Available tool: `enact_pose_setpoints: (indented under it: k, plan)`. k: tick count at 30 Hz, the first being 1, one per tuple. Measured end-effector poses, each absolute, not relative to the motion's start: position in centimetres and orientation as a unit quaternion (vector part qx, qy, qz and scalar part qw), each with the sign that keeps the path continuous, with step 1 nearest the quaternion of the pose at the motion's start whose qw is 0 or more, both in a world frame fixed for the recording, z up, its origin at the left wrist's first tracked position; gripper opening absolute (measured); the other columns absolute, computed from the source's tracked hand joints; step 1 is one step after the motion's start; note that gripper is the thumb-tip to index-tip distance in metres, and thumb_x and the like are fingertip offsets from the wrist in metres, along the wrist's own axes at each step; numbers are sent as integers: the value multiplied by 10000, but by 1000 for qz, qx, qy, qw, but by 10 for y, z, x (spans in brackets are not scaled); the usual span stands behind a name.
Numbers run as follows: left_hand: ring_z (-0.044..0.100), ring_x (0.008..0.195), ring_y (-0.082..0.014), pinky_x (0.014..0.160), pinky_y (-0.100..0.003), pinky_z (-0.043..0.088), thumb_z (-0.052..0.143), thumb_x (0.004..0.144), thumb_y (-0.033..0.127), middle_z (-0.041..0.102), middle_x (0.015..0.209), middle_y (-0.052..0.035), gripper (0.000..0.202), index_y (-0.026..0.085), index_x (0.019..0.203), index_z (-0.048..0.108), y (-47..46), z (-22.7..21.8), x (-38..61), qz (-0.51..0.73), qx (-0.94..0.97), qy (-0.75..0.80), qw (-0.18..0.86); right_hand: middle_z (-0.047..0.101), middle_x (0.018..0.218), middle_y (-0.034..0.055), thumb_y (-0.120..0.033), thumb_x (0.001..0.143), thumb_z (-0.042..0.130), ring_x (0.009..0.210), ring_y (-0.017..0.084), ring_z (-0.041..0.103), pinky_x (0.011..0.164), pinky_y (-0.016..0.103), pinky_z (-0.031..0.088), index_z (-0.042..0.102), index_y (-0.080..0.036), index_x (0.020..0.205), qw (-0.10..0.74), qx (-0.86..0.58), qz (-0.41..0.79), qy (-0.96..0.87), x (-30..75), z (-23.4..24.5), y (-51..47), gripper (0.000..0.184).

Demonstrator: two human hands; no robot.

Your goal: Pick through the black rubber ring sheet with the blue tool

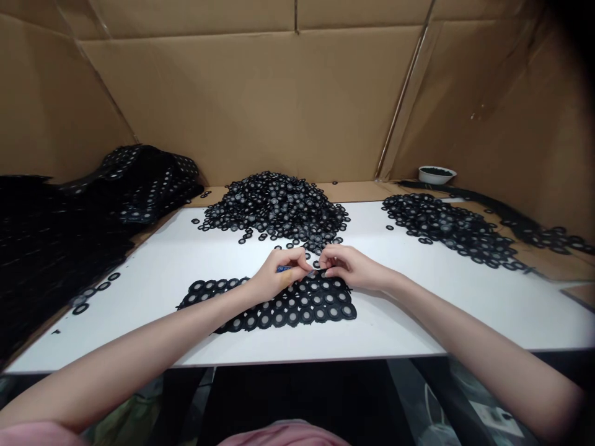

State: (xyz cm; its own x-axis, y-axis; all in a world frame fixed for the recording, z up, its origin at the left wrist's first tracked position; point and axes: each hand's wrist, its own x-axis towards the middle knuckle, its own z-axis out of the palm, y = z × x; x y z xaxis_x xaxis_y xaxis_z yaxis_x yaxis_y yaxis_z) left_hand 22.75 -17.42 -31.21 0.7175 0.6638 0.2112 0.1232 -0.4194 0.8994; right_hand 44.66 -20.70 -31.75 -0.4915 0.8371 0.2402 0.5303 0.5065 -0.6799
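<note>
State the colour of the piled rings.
The rings are black with grey centres; head view.

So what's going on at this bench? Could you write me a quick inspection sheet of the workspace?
surface: white board resting on brown cardboard.
job's things: patch of joined black rings under the hands; small blue object, mostly hidden.
clutter: big heap of loose black rings; second heap; stack of punched dark sheets; white bowl.
hands: left hand grips the small blue object; right hand sits just beside it, above the patch.
cables: nothing seen.
surroundings: cardboard walls on three sides.
</note>
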Motion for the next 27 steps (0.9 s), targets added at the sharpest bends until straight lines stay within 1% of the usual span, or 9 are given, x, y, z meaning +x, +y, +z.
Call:
enact_pose_setpoints:
  k: [5,9,12,16,21,24,27]
  plan:
    - [465,514,-63,503,-182,360,561,785,166,505,650,33,77,130,718,546,-170,-314,228,280,785,241,497,509,778,7,-27,745,519,718,151,487,654,266,380,537,-176,779,287,-411,264,-824,447,-319,-206,154]
    - [450,486,-56,483,-179,341,552,780,148,495,633,39,72,130,711,545,-168,-314,229,278,780,229,511,499,752,-2,10,713,496,705,146,473,641,258,363,525,-177,744,290,-407,260,-826,446,-319,-206,192]
    - [435,487,-53,489,-180,329,550,778,141,487,622,39,93,126,686,552,-168,-314,229,283,794,213,495,489,728,-8,32,688,483,704,145,460,637,255,346,510,-179,716,292,-403,247,-832,445,-319,-206,215]
    - [429,505,-57,513,-185,329,545,783,146,479,609,38,105,125,682,565,-168,-313,230,280,816,203,462,483,726,-8,27,694,484,704,145,452,641,255,344,510,-180,720,295,-402,237,-834,445,-321,-205,210]
    - [428,516,-62,524,-185,327,541,768,128,481,603,39,87,125,685,569,-166,-313,230,273,814,200,472,482,723,-9,46,664,469,710,144,450,642,251,340,511,-179,710,297,-396,232,-837,444,-321,-205,234]
    - [422,516,-65,527,-187,327,543,773,141,479,593,38,92,125,687,570,-166,-312,231,267,813,200,477,483,720,-10,45,662,475,711,146,453,644,252,343,512,-180,707,297,-396,230,-838,444,-321,-205,232]
    - [430,533,-74,540,-191,332,559,794,196,486,587,33,131,122,687,577,-168,-310,233,259,827,182,464,484,724,-8,51,657,469,714,148,458,643,253,348,507,-180,703,295,-395,231,-839,444,-320,-205,239]
